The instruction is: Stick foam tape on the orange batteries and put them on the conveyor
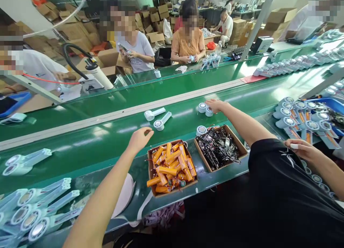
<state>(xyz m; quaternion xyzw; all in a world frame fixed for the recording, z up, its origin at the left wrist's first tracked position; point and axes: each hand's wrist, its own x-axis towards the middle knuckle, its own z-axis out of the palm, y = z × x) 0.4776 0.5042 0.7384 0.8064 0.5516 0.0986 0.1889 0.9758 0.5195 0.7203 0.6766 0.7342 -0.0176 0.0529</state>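
Note:
My left hand (141, 138) hovers over the green conveyor belt, its fingers curled in towards the thumb with nothing visible in them. Just beyond it lie two pale blue handheld fans (158, 124), one face up with its handle pointing away. My right hand (215, 105) is closed over the handle end of a pair of similar fans (209, 112); their handles are hidden beneath it. Near my forearm another round fan head (201, 130) rests beside a box of black circuit boards (221, 147). Orange battery cells (172, 165) fill the box below my left hand.
Fan bodies (33, 219) are piled at lower left, and two more (27, 162) lie on the belt (107, 133). A co-worker's hand (306, 149) is at right near fans with orange cells (309, 120). A white tape roll (125, 196) stands beside the battery box. People sit across the belt.

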